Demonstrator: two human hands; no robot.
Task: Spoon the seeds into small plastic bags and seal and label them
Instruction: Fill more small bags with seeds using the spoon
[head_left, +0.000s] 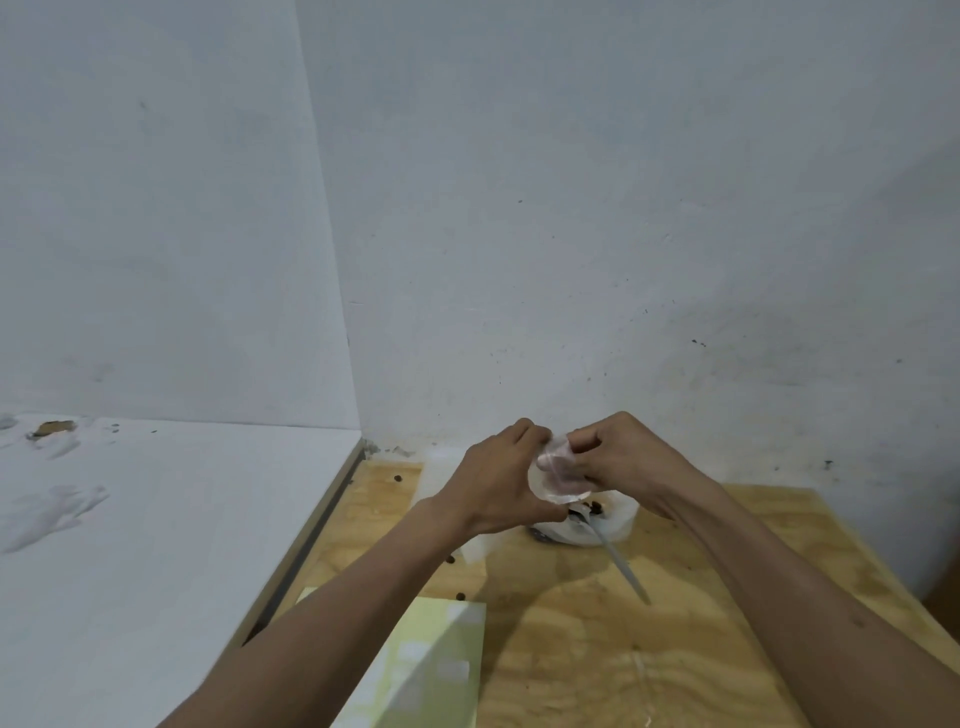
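Clear crinkled plastic bag (558, 475) pinched between left hand (501, 480) and right hand (621, 457).

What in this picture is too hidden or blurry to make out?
Head view:
- Small clear plastic bag: contents and seal unclear, covered by left hand and right hand.
- Metal spoon: bowl hidden in the white seed container.
- Pale green label sheet: blurred, cut off by the bottom edge.

Left hand (498, 483) and right hand (623, 462) pinch together.
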